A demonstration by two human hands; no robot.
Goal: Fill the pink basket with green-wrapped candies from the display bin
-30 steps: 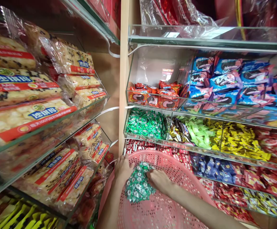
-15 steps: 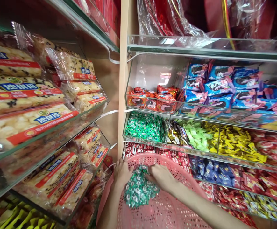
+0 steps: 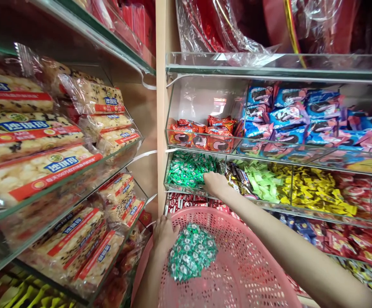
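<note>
My left hand (image 3: 164, 233) grips the far left rim of a pink perforated basket (image 3: 237, 273) held below the shelves. A pile of green wrapped candies (image 3: 190, 252) lies in the basket beside that hand. My right hand (image 3: 214, 184) reaches up into the clear shelf bin of green candies (image 3: 187, 169). Its fingers curl down into the sweets, and what they hold, if anything, is hidden.
The right shelf unit has clear bins: orange packets (image 3: 202, 132), blue biscuit packs (image 3: 295, 115), lime and yellow candies (image 3: 301, 184), and red packets (image 3: 349, 239) lower down. Left glass shelves (image 3: 60, 175) carry bagged rice-cake bars. A wooden post (image 3: 160, 107) divides the two units.
My right hand left the candy pile in the basket and rose into the green candy bin. The left hand stayed on the basket rim. The view shifted slightly.
</note>
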